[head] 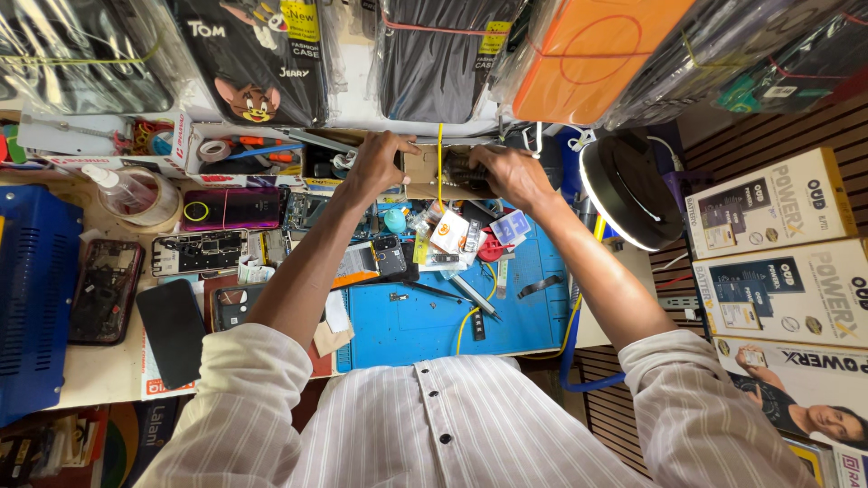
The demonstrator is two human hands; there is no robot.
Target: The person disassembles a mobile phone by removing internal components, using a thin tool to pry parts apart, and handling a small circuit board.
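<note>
The small cardboard box sits at the far edge of the bench, in the middle, just under the hanging phone cases. It is open at the top and has dark little parts inside. A yellow cord hangs down in front of it.

The box looks light and a bit soft, so it could bend if someone squeezes it hard. It may tip and spill its small parts. The best place to hold it looks like the two short sides, down low.

The person's left hand is on the left side of the box, fingers curled around its edge. The right hand is on the right side, fingers bent down onto the dark parts in the box. It is hard to tell if those fingers are pinching one.

Both arms reach straight out across the blue mat, with striped sleeves rolled up near the elbows. Tweezers, a red phone and open phone parts lie below the hands. A round lamp shines by the right edge.
</note>
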